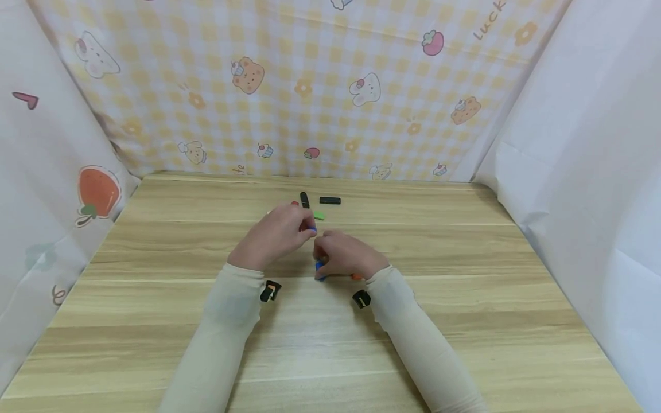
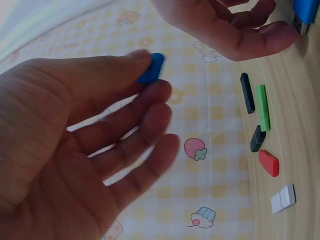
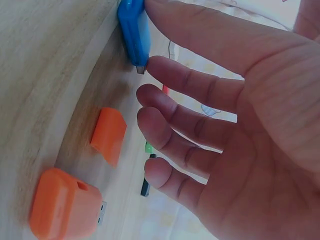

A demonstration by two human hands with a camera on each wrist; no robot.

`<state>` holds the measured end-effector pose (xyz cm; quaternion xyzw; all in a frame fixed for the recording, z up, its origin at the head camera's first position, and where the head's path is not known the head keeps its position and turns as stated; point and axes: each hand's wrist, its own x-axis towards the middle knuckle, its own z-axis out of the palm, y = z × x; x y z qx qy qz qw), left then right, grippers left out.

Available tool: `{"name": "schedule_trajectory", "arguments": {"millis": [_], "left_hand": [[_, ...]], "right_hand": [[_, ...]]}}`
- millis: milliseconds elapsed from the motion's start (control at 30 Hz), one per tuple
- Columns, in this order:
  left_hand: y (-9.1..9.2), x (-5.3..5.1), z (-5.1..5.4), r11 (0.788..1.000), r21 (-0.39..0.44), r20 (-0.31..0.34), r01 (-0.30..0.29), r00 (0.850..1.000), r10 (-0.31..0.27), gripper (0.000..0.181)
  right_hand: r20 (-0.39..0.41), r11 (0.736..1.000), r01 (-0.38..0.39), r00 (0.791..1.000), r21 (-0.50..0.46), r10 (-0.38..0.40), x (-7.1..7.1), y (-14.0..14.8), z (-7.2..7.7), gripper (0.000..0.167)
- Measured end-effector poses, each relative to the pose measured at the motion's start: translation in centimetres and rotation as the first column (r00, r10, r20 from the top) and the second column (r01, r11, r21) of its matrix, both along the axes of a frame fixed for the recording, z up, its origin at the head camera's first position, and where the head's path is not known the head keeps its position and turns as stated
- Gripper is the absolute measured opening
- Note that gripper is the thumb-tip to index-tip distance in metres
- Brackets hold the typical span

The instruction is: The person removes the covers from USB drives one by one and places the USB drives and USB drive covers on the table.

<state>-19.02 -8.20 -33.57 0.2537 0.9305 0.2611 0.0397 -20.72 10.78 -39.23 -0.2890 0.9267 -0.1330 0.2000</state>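
Observation:
My left hand (image 1: pixel 277 234) pinches a small blue cap (image 2: pixel 152 69) between thumb and forefinger, raised above the table. Lower and to its right, my right hand (image 1: pixel 347 252) holds a blue USB stick (image 3: pixel 135 32) by thumb and forefinger, its metal plug bare. The cap and the stick are apart. Beside the right hand lie an orange USB stick (image 3: pixel 65 207) with its plug bare and a separate orange cap (image 3: pixel 109 135). The head view shows little of either blue piece, as the fingers cover them.
Beyond the hands on the wooden table (image 1: pixel 439 241) lie a black stick (image 1: pixel 330 201), a shorter black stick (image 2: pixel 257 138), a green stick (image 2: pixel 263 107), a red stick (image 2: pixel 269 163) and a white one (image 2: pixel 283 199). A checked cloth (image 1: pixel 320 115) hangs behind the table.

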Motion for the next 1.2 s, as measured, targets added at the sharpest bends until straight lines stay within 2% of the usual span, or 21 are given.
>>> {"name": "schedule_trajectory", "arguments": {"millis": [300,500,667,767,867,1033,1200], "left_hand": [[-0.2,-0.4,-0.8,0.999,-0.035,0.13,0.001,0.992,0.003,0.008],[-0.4,-0.9,-1.7,0.999,-0.043,0.22,0.026,0.975,-0.015,0.01],[-0.3,-1.1,-2.6,0.999,-0.038,0.264,0.037,0.964,-0.026,0.01],[-0.2,-1.2,-3.0,0.998,-0.038,0.298,0.041,0.954,-0.028,0.008],[-0.1,-1.2,-3.4,0.997,-0.064,0.34,0.033,0.94,-0.009,0.007],[0.1,-1.3,-4.1,0.991,-0.127,0.365,0.038,0.931,0.012,0.008],[0.3,-1.4,-4.4,0.989,-0.136,0.366,0.054,0.93,0.0,0.01]], "right_hand": [[0.005,1.0,0.017,1.0,0.008,-0.017,-0.1,0.1,0.1,0.032],[0.003,0.999,0.032,0.999,-0.022,-0.032,-0.1,0.3,0.1,0.03],[0.003,0.993,0.089,0.996,-0.078,-0.089,-0.2,1.0,0.5,0.027],[0.017,0.987,0.119,0.993,-0.109,-0.118,-0.3,1.5,0.9,0.025],[0.027,0.983,0.112,0.994,-0.147,-0.109,-0.3,1.8,1.3,0.022],[0.007,0.982,0.085,0.996,-0.168,-0.085,-0.3,2.0,1.7,0.022],[-0.012,0.984,0.079,0.997,-0.162,-0.082,-0.2,2.2,2.0,0.023]]}}
